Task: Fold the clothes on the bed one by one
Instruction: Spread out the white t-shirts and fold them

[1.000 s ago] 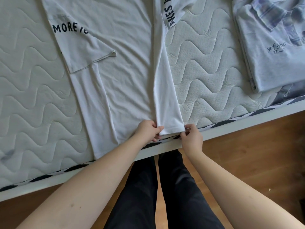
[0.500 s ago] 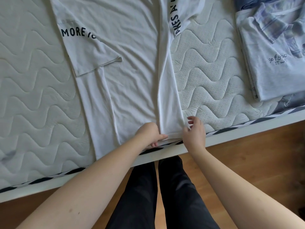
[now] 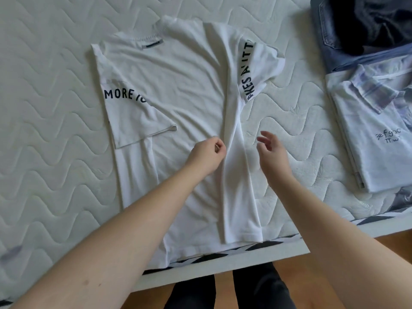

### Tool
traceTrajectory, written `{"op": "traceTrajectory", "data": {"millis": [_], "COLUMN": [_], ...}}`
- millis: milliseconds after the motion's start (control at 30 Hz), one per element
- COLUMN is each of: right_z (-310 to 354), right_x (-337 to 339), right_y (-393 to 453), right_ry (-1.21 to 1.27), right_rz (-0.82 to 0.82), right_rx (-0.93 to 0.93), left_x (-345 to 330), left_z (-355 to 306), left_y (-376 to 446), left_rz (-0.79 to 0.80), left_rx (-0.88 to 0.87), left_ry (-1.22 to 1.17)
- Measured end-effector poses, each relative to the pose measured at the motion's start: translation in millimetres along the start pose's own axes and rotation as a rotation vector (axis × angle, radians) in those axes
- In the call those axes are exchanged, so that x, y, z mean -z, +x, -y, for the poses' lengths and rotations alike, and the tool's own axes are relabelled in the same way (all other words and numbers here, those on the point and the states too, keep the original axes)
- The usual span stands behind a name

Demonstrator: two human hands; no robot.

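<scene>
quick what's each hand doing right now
Left hand: fingers curled, holding nothing visible, over the white printed cotton t-shirt.
Right hand: open, fingers relaxed, holding nothing.

Folded shirt [image 3: 376, 139] and jeans [image 3: 330, 41] cut off at right edge

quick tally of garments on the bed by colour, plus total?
White: 1, the white T-shirt, both sides folded in.
Pale lilac-grey: 1, the folded polo shirt.
Blue denim: 1, the jeans.
Dark navy: 1, the dark garment on the jeans.
Total: 4 countable; more may lie under the polo shirt, cannot tell.
</scene>
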State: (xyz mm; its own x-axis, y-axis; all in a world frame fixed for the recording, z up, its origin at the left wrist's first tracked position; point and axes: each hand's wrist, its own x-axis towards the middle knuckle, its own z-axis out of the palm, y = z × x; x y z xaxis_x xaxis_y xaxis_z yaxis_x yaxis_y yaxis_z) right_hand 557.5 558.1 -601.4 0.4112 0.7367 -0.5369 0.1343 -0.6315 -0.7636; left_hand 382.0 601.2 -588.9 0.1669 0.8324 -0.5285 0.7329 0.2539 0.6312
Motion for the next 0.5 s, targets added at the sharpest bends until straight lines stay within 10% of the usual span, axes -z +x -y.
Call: {"op": "traceTrajectory", "data": {"millis": [500], "right_z": [127.7], "right_x": [-24.4], "right_y": [168.2], "right_ry": [0.659], "right_rz": [0.019], "right_rx": [-0.505], "left_x": [-22.5], "left_z": [-41.9], "left_y": [92.3], "left_rz": [-0.053], "left_rx": [-0.019], "left_ry": [0.543]}}
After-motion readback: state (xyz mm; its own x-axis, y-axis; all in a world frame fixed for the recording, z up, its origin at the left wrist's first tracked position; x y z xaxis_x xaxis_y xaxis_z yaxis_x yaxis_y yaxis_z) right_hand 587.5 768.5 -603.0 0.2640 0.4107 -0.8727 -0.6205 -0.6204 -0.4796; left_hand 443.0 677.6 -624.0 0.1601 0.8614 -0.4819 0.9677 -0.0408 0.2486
